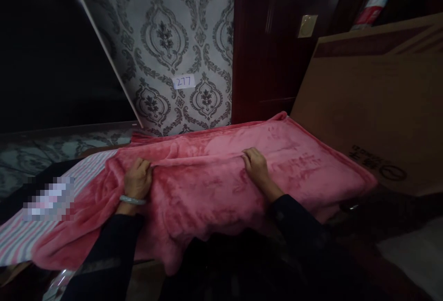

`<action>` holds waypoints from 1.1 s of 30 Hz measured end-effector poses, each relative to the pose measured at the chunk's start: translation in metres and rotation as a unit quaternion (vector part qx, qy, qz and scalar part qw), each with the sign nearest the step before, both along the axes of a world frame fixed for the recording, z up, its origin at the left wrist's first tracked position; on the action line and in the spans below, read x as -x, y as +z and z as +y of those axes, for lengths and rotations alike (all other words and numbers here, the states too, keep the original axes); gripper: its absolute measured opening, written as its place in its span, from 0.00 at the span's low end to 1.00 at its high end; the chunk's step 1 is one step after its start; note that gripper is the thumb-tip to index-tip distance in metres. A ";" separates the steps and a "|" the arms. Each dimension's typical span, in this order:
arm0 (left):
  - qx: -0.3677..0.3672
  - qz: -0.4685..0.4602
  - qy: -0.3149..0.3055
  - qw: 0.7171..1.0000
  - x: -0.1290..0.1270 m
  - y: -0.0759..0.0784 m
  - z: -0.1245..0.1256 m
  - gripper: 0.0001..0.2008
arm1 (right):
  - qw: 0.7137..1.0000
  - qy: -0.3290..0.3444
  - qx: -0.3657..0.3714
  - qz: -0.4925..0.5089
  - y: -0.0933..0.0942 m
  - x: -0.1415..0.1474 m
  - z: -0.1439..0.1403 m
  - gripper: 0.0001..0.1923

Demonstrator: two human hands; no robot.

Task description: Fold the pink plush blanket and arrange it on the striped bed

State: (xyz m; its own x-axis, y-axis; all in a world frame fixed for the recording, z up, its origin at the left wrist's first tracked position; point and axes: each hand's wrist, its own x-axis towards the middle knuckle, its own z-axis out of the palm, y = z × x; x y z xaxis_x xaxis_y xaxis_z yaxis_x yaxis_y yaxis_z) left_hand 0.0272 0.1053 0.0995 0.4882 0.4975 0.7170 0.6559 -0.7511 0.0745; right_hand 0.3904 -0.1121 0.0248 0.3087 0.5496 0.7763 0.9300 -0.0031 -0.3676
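A plush pink blanket [204, 195] lies spread over a raised surface, its near side hanging over the front edge. Both hands pinch a raised fold that runs across its middle. My left hand [137, 179], with a pale bangle at the wrist, is closed on the fold's left end. Closed on the right part of the same fold is my right hand [255, 162]. The blanket's left side is bunched and wrinkled, while its right side lies flatter. What lies under the blanket is hidden.
Striped cloth [88, 167] shows at the left, partly blurred out. A large dark screen [58, 52] stands behind it. A big cardboard box [367, 103] rises at the right, with a plastic bottle [375, 6] above it. A paper label [184, 81] reading 277 is on the patterned wall.
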 end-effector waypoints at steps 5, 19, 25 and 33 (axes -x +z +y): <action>0.086 0.125 0.032 0.988 0.001 -0.026 0.021 0.11 | 1.000 0.020 0.007 -0.004 -0.017 0.020 0.010 0.12; 0.018 0.108 -0.240 0.965 -0.137 -0.064 -0.078 0.14 | 0.999 0.018 0.030 -0.030 -0.022 0.021 0.007 0.12; 0.027 0.027 -0.273 0.961 -0.137 -0.091 -0.064 0.14 | 0.998 -0.049 0.041 0.001 -0.026 -0.036 -0.036 0.20; 0.044 -0.010 -0.270 0.962 -0.135 -0.093 -0.065 0.14 | 0.978 -0.185 0.085 0.055 -0.040 -0.123 -0.116 0.29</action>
